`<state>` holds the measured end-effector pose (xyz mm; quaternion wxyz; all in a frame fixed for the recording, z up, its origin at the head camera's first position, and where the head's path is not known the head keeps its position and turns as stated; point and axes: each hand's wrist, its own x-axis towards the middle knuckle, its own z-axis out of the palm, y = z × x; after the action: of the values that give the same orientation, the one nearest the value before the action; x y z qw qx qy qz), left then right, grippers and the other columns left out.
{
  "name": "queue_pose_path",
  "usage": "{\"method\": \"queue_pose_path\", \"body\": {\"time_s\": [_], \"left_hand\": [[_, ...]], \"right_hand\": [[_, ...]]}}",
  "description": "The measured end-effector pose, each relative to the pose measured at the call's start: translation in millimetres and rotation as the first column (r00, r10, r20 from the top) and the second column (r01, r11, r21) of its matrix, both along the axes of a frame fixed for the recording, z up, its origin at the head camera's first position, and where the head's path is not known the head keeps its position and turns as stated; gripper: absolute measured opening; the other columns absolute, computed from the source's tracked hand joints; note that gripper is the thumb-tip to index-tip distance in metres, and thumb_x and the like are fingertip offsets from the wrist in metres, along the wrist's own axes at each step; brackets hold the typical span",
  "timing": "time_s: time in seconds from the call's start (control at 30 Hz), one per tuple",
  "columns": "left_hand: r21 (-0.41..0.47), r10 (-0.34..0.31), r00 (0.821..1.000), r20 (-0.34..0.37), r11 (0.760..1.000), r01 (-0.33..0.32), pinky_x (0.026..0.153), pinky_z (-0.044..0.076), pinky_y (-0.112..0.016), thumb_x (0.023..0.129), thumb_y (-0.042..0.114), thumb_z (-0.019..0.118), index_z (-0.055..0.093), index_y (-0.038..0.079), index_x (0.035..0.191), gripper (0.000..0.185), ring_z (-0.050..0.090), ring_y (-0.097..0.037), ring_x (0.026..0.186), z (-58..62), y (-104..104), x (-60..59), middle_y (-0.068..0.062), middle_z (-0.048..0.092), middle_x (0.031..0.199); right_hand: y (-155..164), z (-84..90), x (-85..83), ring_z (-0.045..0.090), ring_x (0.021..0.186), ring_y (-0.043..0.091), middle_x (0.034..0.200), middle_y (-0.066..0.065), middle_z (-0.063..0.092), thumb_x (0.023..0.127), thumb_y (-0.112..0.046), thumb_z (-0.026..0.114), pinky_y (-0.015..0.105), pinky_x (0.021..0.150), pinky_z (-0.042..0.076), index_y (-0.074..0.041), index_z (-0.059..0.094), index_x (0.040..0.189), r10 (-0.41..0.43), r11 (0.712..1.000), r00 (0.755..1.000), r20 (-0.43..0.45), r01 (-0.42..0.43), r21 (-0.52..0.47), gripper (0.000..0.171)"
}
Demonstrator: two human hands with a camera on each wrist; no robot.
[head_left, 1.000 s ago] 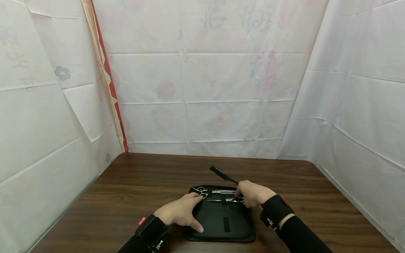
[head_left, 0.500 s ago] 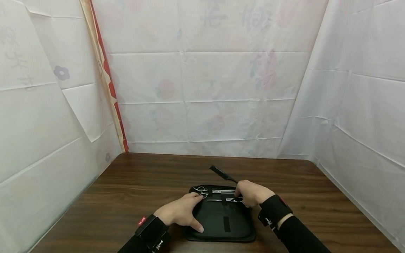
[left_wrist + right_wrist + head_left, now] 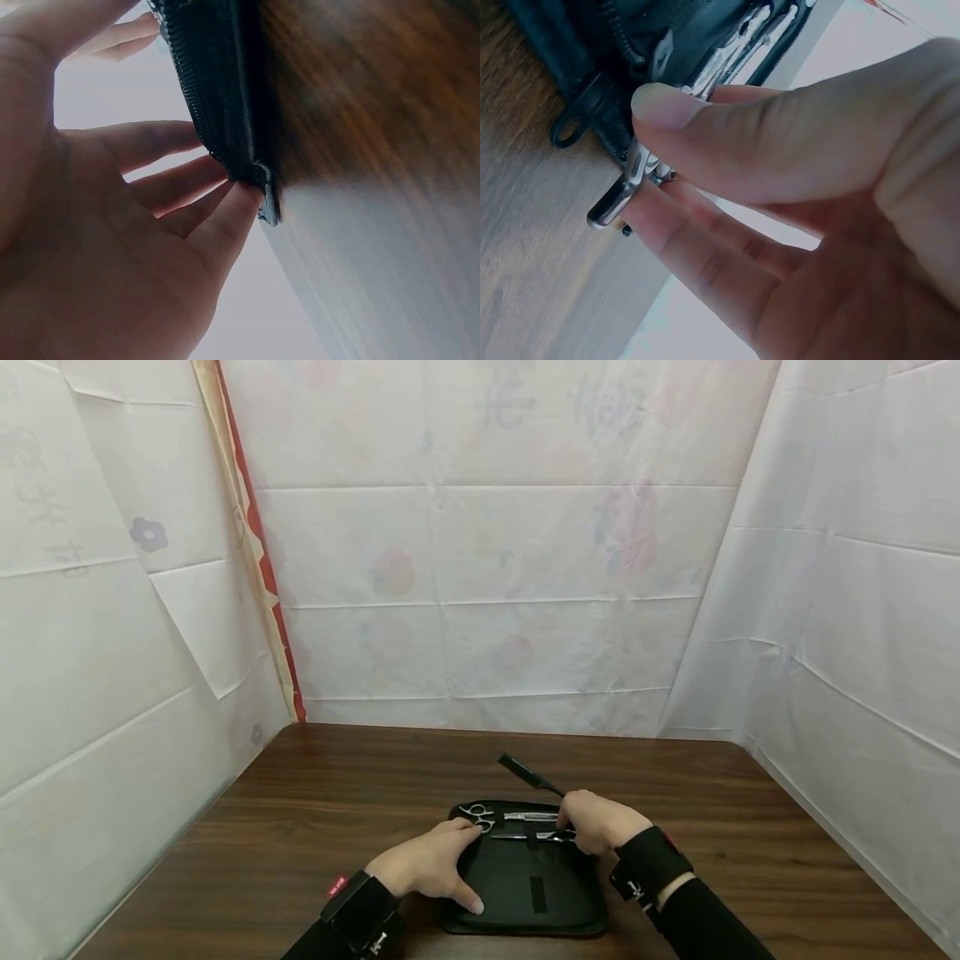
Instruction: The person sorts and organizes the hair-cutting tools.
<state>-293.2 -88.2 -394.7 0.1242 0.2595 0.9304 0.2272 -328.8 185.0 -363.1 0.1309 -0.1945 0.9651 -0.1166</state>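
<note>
An open black zip case (image 3: 525,893) is seen lying flat on the dark wooden worktop (image 3: 315,810), near its 6 o'clock edge. The left hand (image 3: 431,864) is laid flat on the case's 9 o'clock side with fingers relaxed, gripping nothing. The right hand (image 3: 596,820) is curled around the metal scissors (image 3: 536,836) strapped inside, pinched at their 3 o'clock end. A black comb (image 3: 528,773) lies at 12 o'clock. The scissors are judged stiff, slick and sharp-tipped, best taken by the handles; the case is judged soft and light.
</note>
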Motion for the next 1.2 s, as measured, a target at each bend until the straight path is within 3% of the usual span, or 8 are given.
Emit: {"method": "queue_pose_path", "body": {"time_s": [0.2, 0.43, 0.77, 1.2], "left_hand": [[0.0, 0.003, 1.0, -0.001, 1.0, -0.003, 0.105, 0.044, -0.051, 0.072, 0.041, 0.093, 0.046, 0.001, 0.151, 0.099, 0.043, -0.032, 0.138, 1.1, -0.4, 0.7, -0.012, 0.043, 0.15], [-0.005, 0.006, 1.0, -0.015, 1.0, -0.006, 0.106, 0.044, -0.052, 0.071, 0.041, 0.093, 0.046, 0.001, 0.15, 0.101, 0.043, -0.032, 0.138, 1.6, 0.1, 0.4, -0.013, 0.043, 0.15], [0.0, 0.002, 1.0, -0.001, 1.0, -0.002, 0.106, 0.044, -0.052, 0.072, 0.04, 0.093, 0.046, 0.001, 0.15, 0.1, 0.042, -0.034, 0.139, 1.8, 0.1, 1.4, -0.014, 0.042, 0.151], [0.007, -0.002, 1.0, 0.001, 1.0, 0.002, 0.106, 0.044, -0.052, 0.072, 0.039, 0.093, 0.045, 0.0, 0.151, 0.1, 0.042, -0.033, 0.138, 1.6, 0.8, 0.7, -0.014, 0.043, 0.151]], "right_hand": [[0.9, 2.8, -0.6, 0.063, 0.1, 0.022, 0.117, 0.013, 0.068, 0.083, 0.02, 0.064, 0.039, 0.078, 0.051, -0.004, 0.075, 0.11, -0.018, 0.999, 0.999, 0.032, 0.019, -0.035, 0.038], [2.0, 1.0, -1.9, 0.059, 0.092, 0.019, 0.118, 0.014, 0.068, 0.082, 0.022, 0.064, 0.038, 0.07, 0.044, -0.003, 0.075, 0.11, 0.0, 0.998, 1.0, 0.018, 0.001, -0.06, 0.039], [-0.8, 0.5, -2.0, 0.06, 0.092, 0.02, 0.114, 0.015, 0.068, 0.08, 0.022, 0.066, 0.037, 0.067, 0.046, -0.002, 0.075, 0.109, -0.005, 0.999, 1.0, -0.004, 0.005, -0.048, 0.038], [0.6, 0.1, -0.7, 0.057, 0.089, 0.02, 0.114, 0.015, 0.069, 0.081, 0.023, 0.062, 0.038, 0.07, 0.045, -0.001, 0.075, 0.108, -0.006, 0.997, 1.0, 0.003, 0.006, -0.076, 0.038]]}}
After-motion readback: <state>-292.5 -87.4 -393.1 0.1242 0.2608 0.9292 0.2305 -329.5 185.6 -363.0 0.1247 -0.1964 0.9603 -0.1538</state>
